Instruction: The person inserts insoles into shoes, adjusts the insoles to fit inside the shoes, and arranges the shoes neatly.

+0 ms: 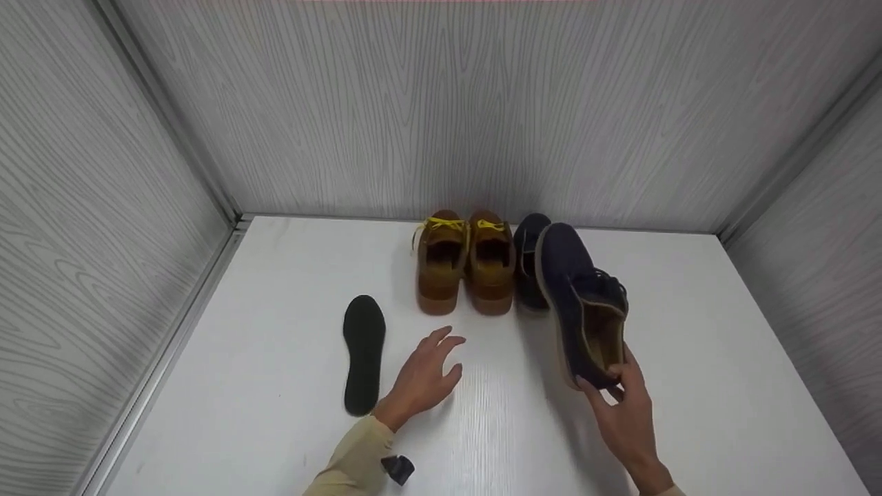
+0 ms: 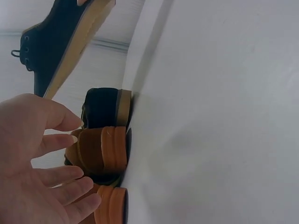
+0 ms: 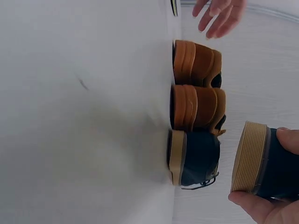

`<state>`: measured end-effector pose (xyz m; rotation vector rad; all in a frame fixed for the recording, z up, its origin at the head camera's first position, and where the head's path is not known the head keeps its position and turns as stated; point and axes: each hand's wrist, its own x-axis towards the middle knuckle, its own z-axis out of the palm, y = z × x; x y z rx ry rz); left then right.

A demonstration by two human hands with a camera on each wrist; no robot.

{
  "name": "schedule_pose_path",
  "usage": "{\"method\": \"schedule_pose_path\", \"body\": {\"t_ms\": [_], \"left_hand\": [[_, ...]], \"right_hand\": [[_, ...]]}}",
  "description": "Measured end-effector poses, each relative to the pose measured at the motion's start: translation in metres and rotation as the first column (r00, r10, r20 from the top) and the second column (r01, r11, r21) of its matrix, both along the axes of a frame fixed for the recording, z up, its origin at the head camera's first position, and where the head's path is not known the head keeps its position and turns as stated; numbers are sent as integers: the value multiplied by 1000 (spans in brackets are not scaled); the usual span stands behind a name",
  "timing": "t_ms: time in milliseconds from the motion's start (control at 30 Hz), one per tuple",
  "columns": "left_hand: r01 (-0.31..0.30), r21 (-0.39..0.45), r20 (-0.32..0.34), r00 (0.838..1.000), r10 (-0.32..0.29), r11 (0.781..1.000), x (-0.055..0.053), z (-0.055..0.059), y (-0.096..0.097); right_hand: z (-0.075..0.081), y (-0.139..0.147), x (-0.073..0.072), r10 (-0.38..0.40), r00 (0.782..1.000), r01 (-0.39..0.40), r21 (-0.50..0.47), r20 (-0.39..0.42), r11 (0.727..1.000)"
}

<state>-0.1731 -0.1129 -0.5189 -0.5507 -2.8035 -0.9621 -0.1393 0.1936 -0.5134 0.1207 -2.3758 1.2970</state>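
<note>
My right hand (image 1: 628, 417) grips a navy lace-up shoe (image 1: 566, 303) by its heel, holding it raised above the white table with the toe pointing away. In the right wrist view the ridged tan sole edge of this shoe (image 3: 250, 158) shows between thumb and fingers. My left hand (image 1: 424, 372) hovers over the table with fingers relaxed and spread, nothing in it. Just left of it lies a dark insole (image 1: 364, 355). A second navy shoe (image 1: 529, 275) stands behind the held one, partly hidden by it.
Two brown shoes with yellow laces, the left one (image 1: 438, 279) and the right one (image 1: 491, 275), stand side by side left of the navy shoe. Grey wood-grain panels (image 1: 441, 103) close off the table (image 1: 289, 275) at the back and both sides.
</note>
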Motion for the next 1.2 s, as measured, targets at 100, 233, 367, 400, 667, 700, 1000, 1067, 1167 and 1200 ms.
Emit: {"method": "schedule_pose_path", "body": {"t_ms": [100, 233, 367, 400, 667, 700, 1000, 1067, 1167, 1200], "left_hand": [[-35, 14, -9, 999, 35, 999, 4, 0, -9], [-62, 26, -6, 998, 62, 998, 11, -3, -19], [-90, 36, 8, 996, 90, 995, 18, -9, -28], [-97, 37, 11, 995, 97, 995, 19, -10, -30], [-157, 40, 7, 988, 157, 987, 27, -16, -39], [-168, 38, 5, 986, 168, 985, 26, -16, -39], [-224, 47, 29, 974, 223, 973, 27, -19, -41], [-226, 51, 41, 974, 224, 973, 27, -18, -40], [-225, 57, 52, 974, 222, 973, 28, -18, -38], [-226, 60, 53, 974, 223, 972, 28, -18, -38]], "right_hand": [[0, -13, 12, 64, 998, -64, 8, 21, 998], [-4, -26, 25, 174, 985, -174, -8, 15, 985], [-12, -37, 35, 262, 965, -262, -21, 32, 965], [-14, -40, 36, 283, 958, -283, -24, 39, 959], [-29, -54, 37, 390, 913, -391, -17, 117, 920], [-30, -55, 36, 390, 911, -392, -15, 131, 920], [-33, -64, 34, 378, 895, -393, 18, 235, 919], [-34, -66, 36, 370, 895, -393, 50, 248, 918], [-36, -69, 41, 353, 904, -391, 136, 241, 910], [-36, -70, 42, 348, 906, -391, 162, 240, 906]]}}
